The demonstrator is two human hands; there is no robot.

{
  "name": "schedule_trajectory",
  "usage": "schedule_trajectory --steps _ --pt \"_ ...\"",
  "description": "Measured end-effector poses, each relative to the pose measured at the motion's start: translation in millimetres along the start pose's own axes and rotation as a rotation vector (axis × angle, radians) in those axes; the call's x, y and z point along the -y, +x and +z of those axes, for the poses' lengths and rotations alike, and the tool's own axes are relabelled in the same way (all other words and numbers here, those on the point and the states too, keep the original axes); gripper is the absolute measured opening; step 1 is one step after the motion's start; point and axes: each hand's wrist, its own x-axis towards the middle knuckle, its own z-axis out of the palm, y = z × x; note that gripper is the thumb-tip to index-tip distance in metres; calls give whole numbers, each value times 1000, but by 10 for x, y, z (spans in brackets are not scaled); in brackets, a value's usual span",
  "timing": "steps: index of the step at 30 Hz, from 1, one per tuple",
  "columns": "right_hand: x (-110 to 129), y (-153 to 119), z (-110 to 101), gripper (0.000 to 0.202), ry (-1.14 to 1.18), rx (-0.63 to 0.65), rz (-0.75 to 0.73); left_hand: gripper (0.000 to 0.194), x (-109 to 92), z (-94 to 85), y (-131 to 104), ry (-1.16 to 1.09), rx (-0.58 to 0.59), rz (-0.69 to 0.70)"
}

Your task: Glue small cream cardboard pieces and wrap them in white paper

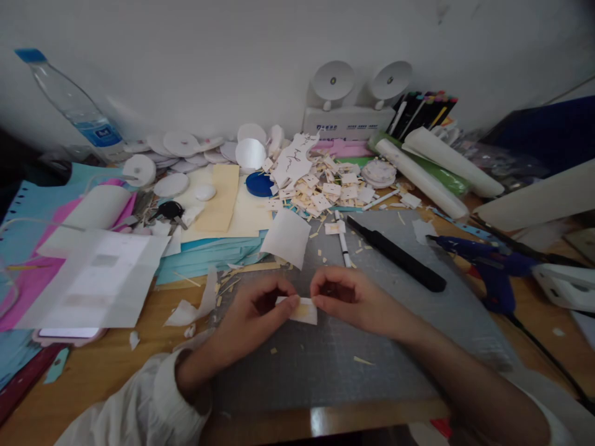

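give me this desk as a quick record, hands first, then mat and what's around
left hand: pinches small white piece
right hand: at the piece's right edge, pinch unclear
surface under hands: grey mat
to the right: black tool on the mat, blue glue gun farther right
behind: pile of small pale pieces
back left: blue-capped bottle

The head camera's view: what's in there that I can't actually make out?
All in the head view:
Small white card: partly covered by the left hand.
Phone: mostly hidden beneath a white sheet.
White roll at far right: its far end is cut off by the picture's right edge.
Lettering on the twin-lamp box: too small and blurred to read.
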Motion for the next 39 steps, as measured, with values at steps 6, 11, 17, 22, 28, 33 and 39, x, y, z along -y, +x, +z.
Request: schedule_trajectory --steps 6,11,17,22,28,33,39 --pt "-35 8 10 8 29 -3 -3 12 -25 -10 -27 76 -44 8" --pt "-67 11 19 7 31 -9 -3 14 -19 -9 -29 90 -35 8" --pt "-72 -2 60 10 41 -36 30 12 3 7 -22 139 -76 43" --pt "-58 12 86 13 30 -56 53 10 17 17 -22 179 -98 111" --pt "-54 30 86 12 -14 -111 65 14 22 18 -19 161 -113 70" --pt "-32 38 73 15 -37 -160 83 15 8 24 -3 91 -143 -2" --pt "7 21 58 17 83 -122 19 15 -30 21 -7 -78 -125 -133"
